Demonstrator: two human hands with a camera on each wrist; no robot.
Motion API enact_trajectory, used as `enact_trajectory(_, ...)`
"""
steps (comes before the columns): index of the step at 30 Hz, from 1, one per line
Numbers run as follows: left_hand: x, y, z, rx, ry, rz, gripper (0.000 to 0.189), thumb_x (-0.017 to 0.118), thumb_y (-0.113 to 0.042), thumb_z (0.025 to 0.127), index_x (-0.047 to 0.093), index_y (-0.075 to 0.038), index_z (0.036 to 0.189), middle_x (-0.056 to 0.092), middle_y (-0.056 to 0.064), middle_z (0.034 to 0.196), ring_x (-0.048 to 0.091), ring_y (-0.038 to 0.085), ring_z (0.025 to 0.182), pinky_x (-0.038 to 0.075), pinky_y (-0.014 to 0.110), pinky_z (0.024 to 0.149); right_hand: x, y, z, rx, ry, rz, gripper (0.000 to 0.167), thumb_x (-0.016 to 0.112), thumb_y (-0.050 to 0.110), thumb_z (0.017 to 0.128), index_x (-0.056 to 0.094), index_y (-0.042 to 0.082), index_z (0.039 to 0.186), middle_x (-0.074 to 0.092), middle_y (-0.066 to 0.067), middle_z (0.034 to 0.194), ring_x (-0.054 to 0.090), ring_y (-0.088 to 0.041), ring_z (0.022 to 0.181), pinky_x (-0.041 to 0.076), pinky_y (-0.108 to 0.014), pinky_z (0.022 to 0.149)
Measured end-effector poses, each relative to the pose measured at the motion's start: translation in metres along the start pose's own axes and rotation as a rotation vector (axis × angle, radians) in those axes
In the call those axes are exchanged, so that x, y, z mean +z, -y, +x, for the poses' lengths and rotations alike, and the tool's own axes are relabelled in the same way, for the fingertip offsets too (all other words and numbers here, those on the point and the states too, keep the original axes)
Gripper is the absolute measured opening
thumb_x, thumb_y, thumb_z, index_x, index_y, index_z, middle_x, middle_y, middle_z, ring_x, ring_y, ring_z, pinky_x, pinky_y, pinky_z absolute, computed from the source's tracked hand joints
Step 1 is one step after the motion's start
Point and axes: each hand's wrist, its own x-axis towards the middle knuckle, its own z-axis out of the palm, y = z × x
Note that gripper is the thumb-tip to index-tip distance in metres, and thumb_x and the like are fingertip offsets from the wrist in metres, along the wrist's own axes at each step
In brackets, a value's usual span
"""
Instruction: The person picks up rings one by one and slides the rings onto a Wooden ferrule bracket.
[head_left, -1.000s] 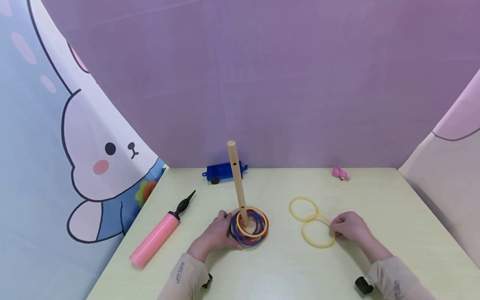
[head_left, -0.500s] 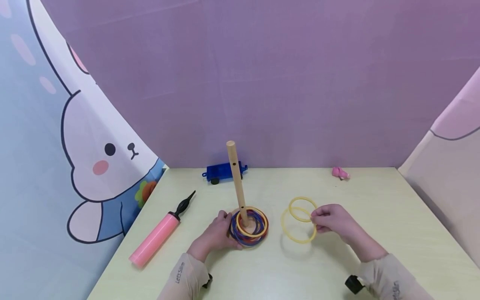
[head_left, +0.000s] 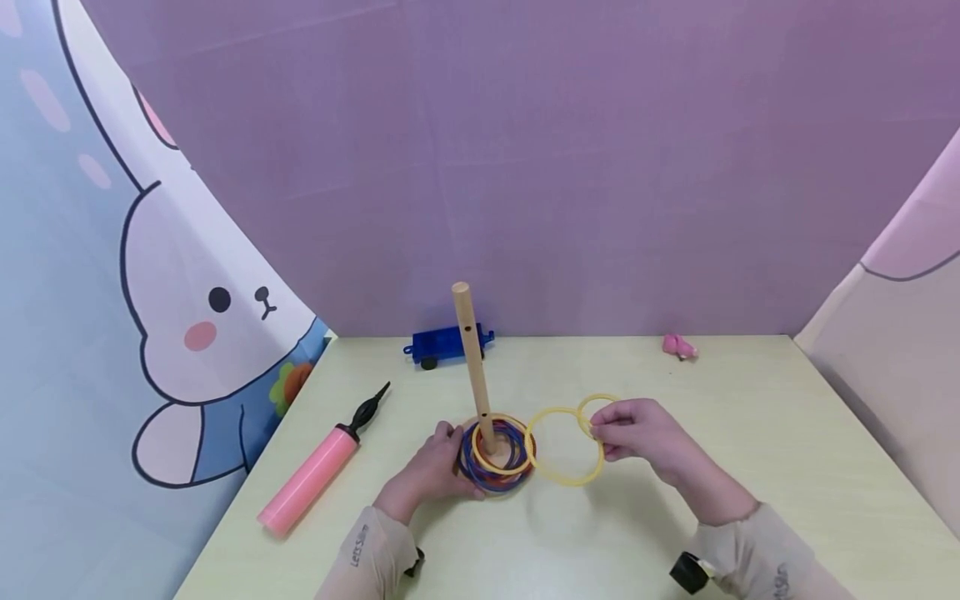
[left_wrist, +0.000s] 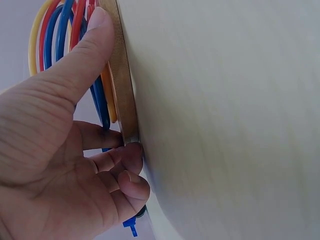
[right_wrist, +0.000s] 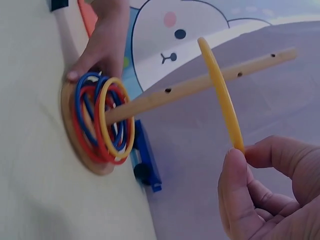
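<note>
A wooden ring-toss stand has an upright peg [head_left: 474, 367] on a round base [left_wrist: 121, 85]. Blue, red and yellow rings [right_wrist: 102, 145] lie stacked loosely around the foot of the peg. My left hand [head_left: 426, 468] grips the base's near-left edge, thumb over the top and fingers against the rim. Between thumb and fingertips, my right hand [head_left: 643, 435] pinches a yellow ring [right_wrist: 225, 102], raised above the table to the right of the stand. Behind that hand, a second yellow ring [head_left: 597, 397] is partly hidden.
A pink hand pump [head_left: 311, 479] with a black nozzle lies at the left. Behind the peg stands a blue toy wagon [head_left: 438, 343]. A small pink object [head_left: 679, 347] sits at the table's back right. A purple cloth [head_left: 637, 167] hangs behind the table.
My right hand has lifted one yellow ring off the table and carried it left, close to the stacked rings. The left hand stays on the base.
</note>
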Motion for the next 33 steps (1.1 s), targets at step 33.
enact_trajectory(33,0.002,0.002,0.002,-0.005,-0.002,-0.003,0.112,0.089,-0.05,0.062,0.036,0.0,0.147,0.042,0.01,0.123,0.048,0.028,0.115,0.044,0.048,0.099,0.029,0.107,0.017,-0.128,0.031,0.113,0.02,0.065,0.001,0.089,0.062,-0.012,0.104,0.066,-0.004,0.078,0.063,-0.013,0.065,0.057,-0.029,0.068)
